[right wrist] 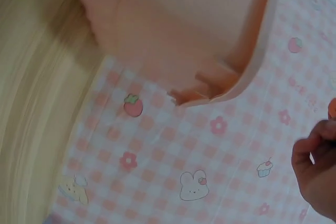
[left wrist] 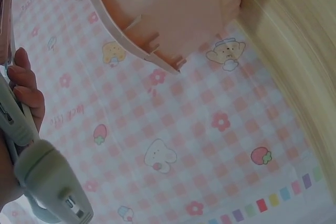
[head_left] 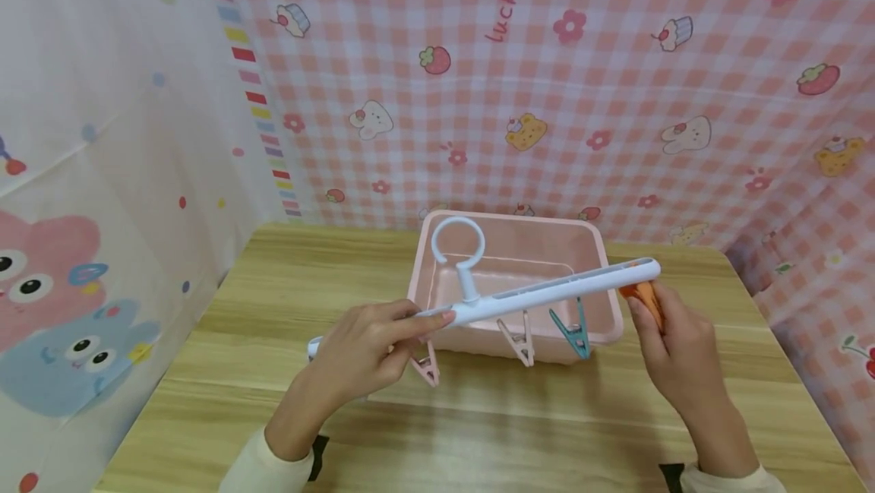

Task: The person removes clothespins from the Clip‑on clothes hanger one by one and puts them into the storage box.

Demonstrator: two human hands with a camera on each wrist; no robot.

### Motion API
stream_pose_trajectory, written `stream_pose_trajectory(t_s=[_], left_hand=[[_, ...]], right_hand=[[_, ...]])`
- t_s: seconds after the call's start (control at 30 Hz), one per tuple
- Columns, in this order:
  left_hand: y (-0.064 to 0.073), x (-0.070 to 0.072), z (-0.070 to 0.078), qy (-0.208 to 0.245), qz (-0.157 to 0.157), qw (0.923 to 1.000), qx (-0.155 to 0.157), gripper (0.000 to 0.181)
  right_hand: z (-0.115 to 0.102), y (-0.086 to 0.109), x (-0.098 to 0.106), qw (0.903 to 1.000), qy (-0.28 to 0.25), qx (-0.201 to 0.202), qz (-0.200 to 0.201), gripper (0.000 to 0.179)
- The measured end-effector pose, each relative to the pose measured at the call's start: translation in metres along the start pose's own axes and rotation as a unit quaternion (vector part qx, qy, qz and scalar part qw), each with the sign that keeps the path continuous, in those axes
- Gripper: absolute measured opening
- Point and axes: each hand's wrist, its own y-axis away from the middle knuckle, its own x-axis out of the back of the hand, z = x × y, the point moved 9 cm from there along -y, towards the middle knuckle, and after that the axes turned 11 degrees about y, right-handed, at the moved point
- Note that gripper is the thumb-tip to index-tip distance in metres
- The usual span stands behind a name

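A pale blue-white clip hanger (head_left: 547, 294) with a round hook (head_left: 459, 221) is held tilted above the table, its right end higher. My left hand (head_left: 362, 352) grips the bar left of the hook; in the left wrist view, fingers (left wrist: 27, 85) curl behind the hanger (left wrist: 52, 179). My right hand (head_left: 687, 349) pinches an orange clothespin (head_left: 644, 301) at the bar's right end. Whether that clothespin is fastened to the bar cannot be told. From the bar hang a pink clothespin (head_left: 427, 365), a pale pink one and a teal clothespin (head_left: 574, 333).
Behind and below the hanger, a pink plastic basin (head_left: 608, 303) stands on the wooden table (head_left: 232, 356), near its back edge. A pink checked cloth (head_left: 581, 98) hangs behind the table. On the left hangs a white cloth (head_left: 137, 143) with cartoon figures.
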Motion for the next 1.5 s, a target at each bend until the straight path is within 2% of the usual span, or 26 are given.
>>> stream_pose_trajectory(t_s=[0.1, 0.17, 0.23, 0.33, 0.37, 0.43, 0.57, 0.67, 0.77, 0.83, 0.9, 0.97, 1.07, 1.2, 1.27, 1.4, 1.5], left_hand=[[0.000, 0.001, 0.001, -0.003, 0.002, 1.0000, -0.004, 0.059], [0.000, 0.002, 0.002, -0.003, 0.005, 0.9999, -0.008, 0.059], [0.000, 0.003, 0.003, 0.001, 0.008, 0.9999, -0.012, 0.060], [0.001, 0.004, 0.004, 0.009, 0.012, 0.9997, -0.019, 0.061], [0.001, 0.004, 0.004, 0.012, 0.013, 0.9996, -0.020, 0.062], [0.001, 0.005, 0.004, 0.018, 0.016, 0.9995, -0.021, 0.062], [0.003, 0.009, 0.003, 0.026, 0.024, 0.9991, -0.022, 0.062], [0.005, 0.012, 0.003, 0.029, 0.027, 0.9990, -0.022, 0.061], [0.007, 0.012, 0.003, 0.028, 0.024, 0.9990, -0.023, 0.060], [0.008, 0.012, 0.003, 0.029, 0.022, 0.9991, -0.022, 0.060], [0.009, 0.012, 0.003, 0.029, 0.020, 0.9992, -0.021, 0.062], [0.010, 0.012, 0.004, 0.028, 0.019, 0.9992, -0.023, 0.062], [0.009, 0.012, 0.005, 0.027, 0.019, 0.9990, -0.032, 0.063], [0.007, 0.011, 0.007, 0.028, 0.014, 0.9987, -0.041, 0.063], [0.008, 0.011, 0.007, 0.026, 0.012, 0.9987, -0.042, 0.062], [0.009, 0.011, 0.007, 0.020, 0.011, 0.9988, -0.043, 0.061], [0.010, 0.011, 0.007, 0.016, 0.010, 0.9989, -0.043, 0.060]], right_hand=[[0.005, 0.000, -0.003, 0.9914, -0.123, -0.041, -0.018, 0.026], [0.007, 0.000, -0.003, 0.9865, -0.154, -0.052, -0.017, 0.022], [0.007, -0.001, 0.001, 0.9911, -0.126, -0.042, 0.005, 0.025], [0.006, -0.003, 0.011, 0.9982, -0.015, -0.005, 0.057, 0.049], [0.005, -0.003, 0.014, 0.9969, 0.026, 0.007, 0.074, 0.057], [0.004, -0.004, 0.018, 0.9921, 0.073, 0.030, 0.098, 0.066], [0.007, -0.005, 0.023, 0.9895, 0.077, 0.043, 0.115, 0.068], [0.014, -0.007, 0.025, 0.9918, 0.067, 0.041, 0.101, 0.070], [0.022, -0.012, 0.021, 0.9958, 0.070, 0.037, 0.046, 0.064], [0.028, -0.017, 0.013, 0.9966, 0.076, 0.029, -0.009, 0.051], [0.032, -0.022, 0.001, 0.9932, 0.090, 0.023, -0.070, 0.037], [0.035, -0.026, -0.012, 0.9860, 0.101, 0.015, -0.132, 0.027], [0.036, -0.032, -0.033, 0.9720, 0.109, 0.018, -0.207, 0.022], [0.037, -0.041, -0.058, 0.9525, 0.093, 0.019, -0.289, 0.026], [0.040, -0.046, -0.072, 0.9398, 0.080, 0.003, -0.332, 0.027], [0.041, -0.055, -0.093, 0.9216, 0.067, -0.013, -0.382, 0.032], [0.041, -0.059, -0.101, 0.9177, 0.060, -0.013, -0.393, 0.033]])
